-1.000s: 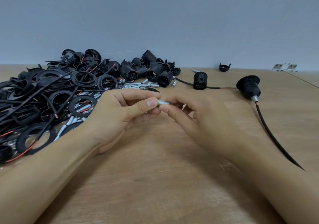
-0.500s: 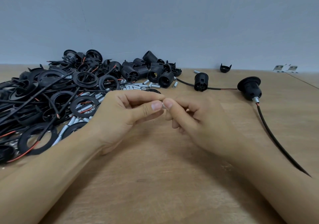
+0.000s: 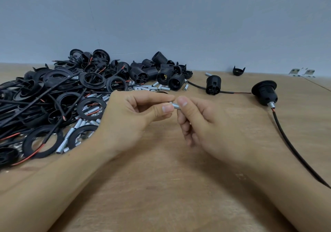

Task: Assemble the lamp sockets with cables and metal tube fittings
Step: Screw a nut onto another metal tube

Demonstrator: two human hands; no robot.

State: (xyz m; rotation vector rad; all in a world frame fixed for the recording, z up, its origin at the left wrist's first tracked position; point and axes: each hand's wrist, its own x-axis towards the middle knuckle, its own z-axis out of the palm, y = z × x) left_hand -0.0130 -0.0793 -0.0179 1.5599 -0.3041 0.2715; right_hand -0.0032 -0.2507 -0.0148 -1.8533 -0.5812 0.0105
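Observation:
A short silver metal tube [image 3: 175,105] is pinched between my two hands above the middle of the wooden table [image 3: 161,187]. My left hand [image 3: 132,122] holds its left end with thumb and forefinger. My right hand [image 3: 202,126] pinches its right end, the other fingers curled under. An assembled black socket [image 3: 264,92] with a metal tube and black cable [image 3: 293,149] lies at the right. Another black socket [image 3: 213,84] threaded on a thin cable lies behind my hands.
A large heap of black rings, cables and socket parts [image 3: 53,95] covers the left of the table, with loose silver tubes [image 3: 154,88] and threaded socket bodies [image 3: 161,72] behind. A black cap [image 3: 238,70] and small metal brackets [image 3: 302,72] sit by the grey wall.
My hands shifted slightly, and the tube, nearly hidden between the fingertips half a second ago, shows again between them. Nothing on the table moved.

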